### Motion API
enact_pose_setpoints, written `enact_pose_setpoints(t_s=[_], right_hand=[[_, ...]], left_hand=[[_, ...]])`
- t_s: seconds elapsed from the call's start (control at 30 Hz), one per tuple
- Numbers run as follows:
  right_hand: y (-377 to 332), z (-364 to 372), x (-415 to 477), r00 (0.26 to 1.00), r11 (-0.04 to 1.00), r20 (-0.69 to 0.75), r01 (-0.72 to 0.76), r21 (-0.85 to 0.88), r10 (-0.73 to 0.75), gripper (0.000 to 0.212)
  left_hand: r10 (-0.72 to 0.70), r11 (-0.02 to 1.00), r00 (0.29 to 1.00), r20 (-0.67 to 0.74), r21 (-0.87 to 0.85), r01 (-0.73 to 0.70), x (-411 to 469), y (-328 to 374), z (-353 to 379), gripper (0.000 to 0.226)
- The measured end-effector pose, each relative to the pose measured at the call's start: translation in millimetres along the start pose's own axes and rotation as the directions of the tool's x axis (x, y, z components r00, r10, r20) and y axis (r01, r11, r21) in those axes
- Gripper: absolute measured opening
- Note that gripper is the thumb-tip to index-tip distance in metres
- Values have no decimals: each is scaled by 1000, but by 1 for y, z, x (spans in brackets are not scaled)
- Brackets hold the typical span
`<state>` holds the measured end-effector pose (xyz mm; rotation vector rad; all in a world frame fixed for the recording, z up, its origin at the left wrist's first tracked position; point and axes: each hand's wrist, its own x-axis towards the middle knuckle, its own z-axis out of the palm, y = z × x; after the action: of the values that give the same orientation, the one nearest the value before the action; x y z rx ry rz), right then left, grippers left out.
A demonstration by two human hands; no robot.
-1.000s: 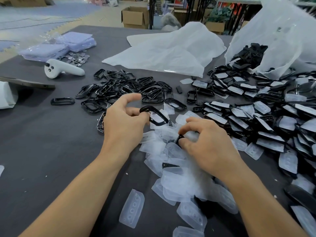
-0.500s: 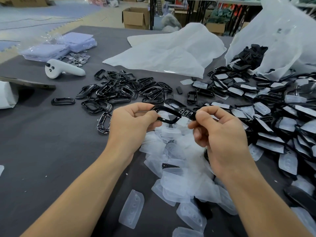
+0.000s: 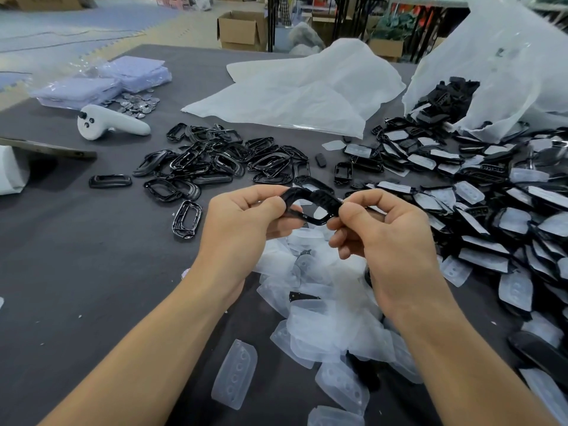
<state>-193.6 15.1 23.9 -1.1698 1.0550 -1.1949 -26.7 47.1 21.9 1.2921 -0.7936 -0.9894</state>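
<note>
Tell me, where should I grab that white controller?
Take the white controller by its slim handle, from above: it lies flat on the table, handle sticking out clear to one side, narrower than the round buttoned head.

Glossy black frame (image 3: 310, 207); black frames pile (image 3: 221, 158); translucent white pads (image 3: 322, 327); dk grey table (image 3: 76, 272); white controller (image 3: 107, 123); lilac packs (image 3: 107, 81); brown cardboard box (image 3: 241, 30).
</note>
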Motion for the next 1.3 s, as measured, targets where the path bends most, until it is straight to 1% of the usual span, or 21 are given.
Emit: enact_pose_setpoints(t_s=[0.07,0.13,0.17,0.27,0.33,0.37,0.43,0.57,0.63,0.7,0.77,0.8,0.87,0.93,1.0,1.1,1.17,1.23,1.3], right_hand=[[0,-1,-1,999,997,-6,37,-64,-37,13],[0,-2,-2,995,977,-19,97,-190,-102,16],[1,-2,-3,990,957,-25,126,-262,-137,18],[4,2,-7,975,874,-43,174,-455,-216,9],[6,5,-10,967,830,-56,182,-527,-248,3],[7,6,-11,963,819,-69,182,-544,-259,2],[7,7,-12,957,810,-94,177,-559,-275,7],[8,7,-12,956,815,-114,164,-555,-269,10],[9,8,-12,957,812,-106,167,-559,-270,12],[11,9,-11,956,812,-108,168,-559,-272,13],[11,8,-10,955,829,-135,152,-538,-262,14],[10,7,-8,961,867,-153,133,-480,-232,14],[8,3,-4,979,958,-163,72,-277,-121,13],[4,0,-1,992,995,-128,11,-103,-24,18],[2,-1,0,997,999,-69,-29,-19,28,20],[0,2,-1,994,991,39,-101,88,98,17],[-1,4,-3,989,985,93,-126,120,115,14],[0,6,-5,990,991,108,-101,88,91,11],[0,7,-6,994,997,95,-67,42,63,12]], left_hand=[[-6,1000,1000,-8,-12,6,0,0,-1,24],[-8,1000,1000,-8,-20,8,1,0,-1,24],[-7,1000,1000,-4,-25,7,0,0,-1,24],[10,1000,1000,27,-12,-9,-2,-1,1,33],[16,1000,998,55,16,-17,-3,-2,2,34],[17,999,998,64,29,-19,-4,-3,2,33],[21,998,997,78,50,-25,-5,-4,3,30],[31,995,993,110,94,-42,-6,-6,4,26],[25,994,995,98,107,-35,-5,-6,3,24],[27,993,997,72,113,-35,-4,-5,2,26],[22,997,999,49,72,-25,-4,-4,1,30],[8,999,999,40,34,-9,-4,-3,1,31],[-38,998,999,23,-53,39,-5,-1,2,29],[-81,990,997,20,-111,83,-5,-1,3,21],[-109,984,994,31,-141,112,-4,-1,4,16],[-131,974,990,48,-180,138,-3,-2,3,14],[-127,975,990,58,-178,135,-3,-2,2,13],[-112,982,991,67,-143,121,-5,-2,2,14],[-89,991,994,70,-97,95,-6,-3,3,21]])
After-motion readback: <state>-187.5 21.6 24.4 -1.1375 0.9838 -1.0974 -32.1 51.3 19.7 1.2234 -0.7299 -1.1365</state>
